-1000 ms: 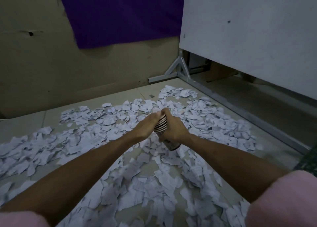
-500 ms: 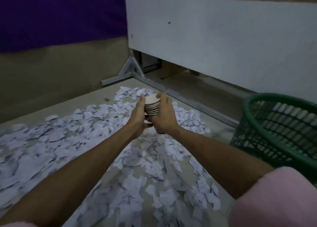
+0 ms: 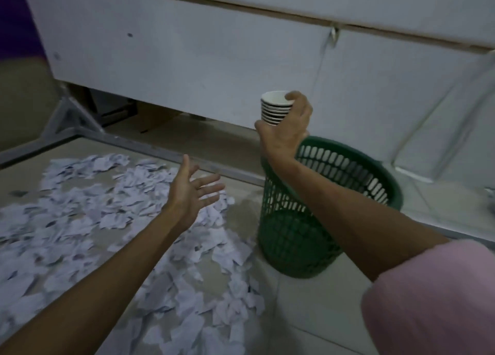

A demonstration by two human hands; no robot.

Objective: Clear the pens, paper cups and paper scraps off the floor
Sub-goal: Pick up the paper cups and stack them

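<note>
My right hand [image 3: 288, 129] grips a stack of nested white paper cups [image 3: 275, 108], held upright in the air just above the near rim of a green slatted plastic basket [image 3: 356, 172]. The lower part of the stack is hidden in my palm. My left hand [image 3: 191, 191] hovers empty with fingers spread, palm up, to the left of the basket. White paper scraps [image 3: 112, 220] lie thick across the floor on the left and in front of me. No pens are visible.
A white board-fronted desk [image 3: 214, 60] fills the background, with a grey metal frame rail [image 3: 160, 151] along the floor beneath it. Bare pale tile [image 3: 308, 314] lies in front of the basket. A purple cloth edge shows at the top left.
My left hand has let go of the cup stack and spread open. My right hand has carried the stack up and right to the basket, and my view has swung right.
</note>
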